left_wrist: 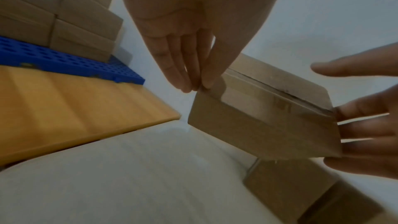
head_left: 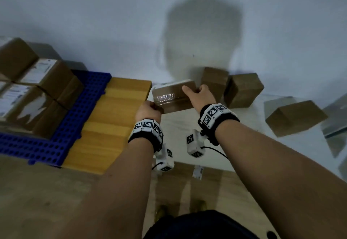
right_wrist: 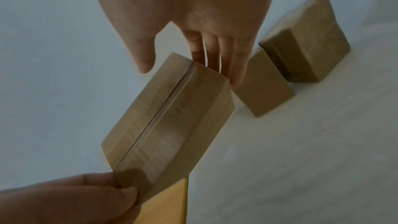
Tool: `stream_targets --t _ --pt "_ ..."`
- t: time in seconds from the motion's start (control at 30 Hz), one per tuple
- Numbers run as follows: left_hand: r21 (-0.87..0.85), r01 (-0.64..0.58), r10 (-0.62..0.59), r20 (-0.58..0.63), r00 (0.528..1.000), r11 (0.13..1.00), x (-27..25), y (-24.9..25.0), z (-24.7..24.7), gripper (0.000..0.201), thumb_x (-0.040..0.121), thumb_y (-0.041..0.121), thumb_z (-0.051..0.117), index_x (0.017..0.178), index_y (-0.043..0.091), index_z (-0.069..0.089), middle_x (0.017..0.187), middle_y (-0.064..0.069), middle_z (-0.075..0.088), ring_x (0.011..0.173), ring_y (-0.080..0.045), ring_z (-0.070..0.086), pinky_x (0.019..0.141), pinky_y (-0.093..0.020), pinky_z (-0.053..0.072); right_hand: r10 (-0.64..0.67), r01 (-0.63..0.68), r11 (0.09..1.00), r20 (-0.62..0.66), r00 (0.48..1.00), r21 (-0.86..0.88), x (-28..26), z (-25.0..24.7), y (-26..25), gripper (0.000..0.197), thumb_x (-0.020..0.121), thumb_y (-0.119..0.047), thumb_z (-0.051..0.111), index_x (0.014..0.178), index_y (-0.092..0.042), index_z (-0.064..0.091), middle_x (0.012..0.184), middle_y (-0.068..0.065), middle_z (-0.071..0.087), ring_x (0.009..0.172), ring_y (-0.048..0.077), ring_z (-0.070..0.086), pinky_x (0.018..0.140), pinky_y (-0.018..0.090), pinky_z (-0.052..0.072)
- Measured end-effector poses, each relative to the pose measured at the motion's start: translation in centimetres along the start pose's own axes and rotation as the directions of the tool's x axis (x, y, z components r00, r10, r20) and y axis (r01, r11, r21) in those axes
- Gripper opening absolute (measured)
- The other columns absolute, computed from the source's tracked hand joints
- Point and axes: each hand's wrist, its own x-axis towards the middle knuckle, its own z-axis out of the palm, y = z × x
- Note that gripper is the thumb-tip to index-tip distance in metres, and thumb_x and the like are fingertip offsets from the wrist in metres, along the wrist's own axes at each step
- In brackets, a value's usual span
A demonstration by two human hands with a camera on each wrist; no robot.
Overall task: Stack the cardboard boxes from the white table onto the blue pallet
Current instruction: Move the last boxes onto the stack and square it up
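Note:
A brown taped cardboard box (head_left: 173,96) (left_wrist: 264,118) (right_wrist: 168,125) hangs tilted above the left edge of the white table (head_left: 244,145). My left hand (head_left: 148,108) (left_wrist: 189,67) pinches its near left corner. My right hand (head_left: 199,94) (right_wrist: 202,48) holds its right end, thumb on the top face and fingers down the end. To the left lies the blue pallet (head_left: 75,111) (left_wrist: 64,64) with several cardboard boxes (head_left: 37,88) (left_wrist: 75,23) stacked on it.
Three more boxes stand on the table: two by the wall (head_left: 214,81) (head_left: 242,90) and one at the right (head_left: 294,118). A yellow wooden board (head_left: 109,126) lies between pallet and table. A glass pane (head_left: 334,126) sits at the far right.

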Motion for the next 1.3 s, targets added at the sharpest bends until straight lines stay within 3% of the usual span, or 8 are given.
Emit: stream_targets --t 0.2,0.43,0.57,0.7,0.9,1.07,1.2,1.3 --pt "0.172 0.037 -0.058 0.118 0.991 0.984 -0.5 -7.2 1.6 0.020 0.088 0.015 0.058 0.107 0.018 0.064 0.102 -0.007 0.069 0.092 -0.029 0.064 0.071 -0.031 0.050 0.123 -0.119 0.989 0.038 0.992 -0.088 -1.5 4.9 3.8 0.066 0.084 -0.069 0.050 0.119 -0.013 0.048 0.117 0.006 0.061 0.093 0.025 0.055 0.076 0.031 0.040" --pt "0.345 -0.021 -0.075 0.264 0.962 0.938 -0.7 -10.6 2.1 0.032 0.093 0.012 0.043 0.113 0.016 0.069 0.111 -0.008 0.068 0.099 -0.029 0.063 0.076 -0.032 0.052 0.310 -0.306 0.949 0.039 0.950 -0.079 -2.6 8.0 6.8 0.085 0.087 -0.070 0.044 0.146 -0.009 0.030 0.144 0.014 0.045 0.126 0.035 0.050 0.100 0.042 0.041" --pt "0.332 -0.006 -0.103 0.308 0.946 0.943 -1.1 -11.4 2.7 0.033 0.095 0.013 0.040 0.116 0.010 0.065 0.116 -0.013 0.066 0.104 -0.031 0.062 0.084 -0.036 0.052 0.382 -0.369 0.918 0.074 0.921 -0.144 -3.0 9.0 8.1 0.073 0.087 -0.057 0.055 0.139 -0.009 0.039 0.133 0.011 0.055 0.113 0.032 0.058 0.087 0.037 0.048" --pt "0.262 0.056 -0.122 0.246 0.962 0.963 -0.7 -11.2 2.8 0.033 0.101 0.020 0.034 0.124 0.009 0.054 0.122 -0.015 0.061 0.110 -0.032 0.058 0.084 -0.035 0.046 0.385 -0.370 0.906 0.041 0.922 -0.205 -3.2 9.6 8.8 0.062 0.087 -0.046 0.062 0.132 -0.008 0.043 0.128 0.012 0.057 0.109 0.031 0.060 0.079 0.034 0.048" --pt "0.170 0.026 -0.076 0.296 0.952 0.985 0.5 -10.4 2.7 0.049 0.096 0.050 0.042 0.129 0.014 0.050 0.123 -0.009 0.062 0.108 -0.028 0.060 0.085 -0.035 0.048 0.235 -0.232 0.928 -0.025 0.972 -0.291 -1.8 9.5 7.5 0.073 0.083 -0.036 0.069 0.143 -0.014 0.035 0.139 0.011 0.045 0.123 0.030 0.051 0.100 0.039 0.045" --pt "0.146 -0.115 0.047 0.407 0.912 0.983 0.7 -10.6 3.5 0.059 0.092 0.044 0.056 0.145 0.027 0.035 0.129 -0.007 0.055 0.113 -0.025 0.057 0.091 -0.036 0.047 0.003 0.029 0.819 0.055 0.998 -0.573 -0.2 10.0 5.9 0.077 0.081 -0.038 0.069 0.146 -0.017 0.034 0.150 0.004 0.037 0.138 0.025 0.033 0.115 0.043 0.028" --pt "0.150 -0.162 0.084 0.426 0.901 0.975 1.4 -10.2 3.8 0.059 0.094 0.040 0.055 0.147 0.028 0.033 0.130 -0.009 0.054 0.114 -0.026 0.056 0.092 -0.035 0.047 0.072 0.010 0.752 0.098 0.993 -0.659 -0.3 10.4 5.9 0.057 0.083 -0.050 0.059 0.132 -0.021 0.049 0.130 0.004 0.057 0.122 0.026 0.049 0.109 0.045 0.032" --pt "0.138 -0.079 0.018 0.395 0.919 0.987 1.9 -10.6 3.7 0.063 0.093 0.044 0.054 0.147 0.021 0.032 0.136 -0.010 0.051 0.121 -0.028 0.053 0.095 -0.038 0.045 0.184 -0.099 0.730 0.054 0.981 -0.676 -0.8 10.5 5.8 0.059 0.082 -0.063 0.054 0.122 -0.020 0.054 0.118 0.005 0.061 0.110 0.029 0.056 0.099 0.043 0.040"
